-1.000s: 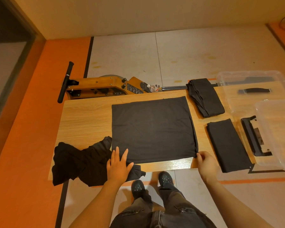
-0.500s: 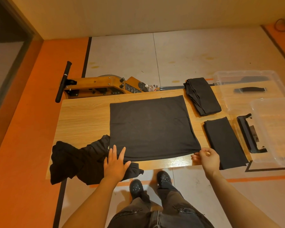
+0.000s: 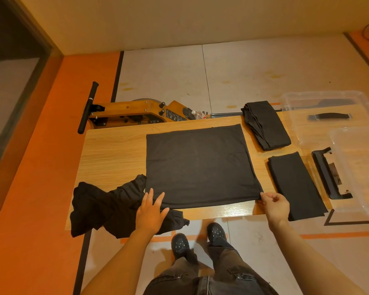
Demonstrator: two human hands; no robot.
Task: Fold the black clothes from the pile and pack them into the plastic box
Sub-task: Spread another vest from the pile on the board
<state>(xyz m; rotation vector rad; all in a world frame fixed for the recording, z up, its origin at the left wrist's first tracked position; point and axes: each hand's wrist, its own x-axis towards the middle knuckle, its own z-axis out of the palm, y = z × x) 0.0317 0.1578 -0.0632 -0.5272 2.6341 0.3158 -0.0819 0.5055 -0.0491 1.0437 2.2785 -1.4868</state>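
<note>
Black garment (image 3: 200, 165) lies flat on the worktop (image 3: 113, 154), roughly square, directly ahead of both hands. Left hand (image 3: 150, 211): fingers straight and spread, pressing flat on the near-left corner. Right hand (image 3: 275, 204): fingertips pinch the near-right corner at the hem. Near edge runs left to right between the two hands, so a fold away from the body looks the likely next move; both hands equally close. Unfolded pile (image 3: 107, 207) sits at the left, touching the garment. Two folded pieces (image 3: 294, 184) lie right, beside the plastic box (image 3: 358, 167), still not packed.
</note>
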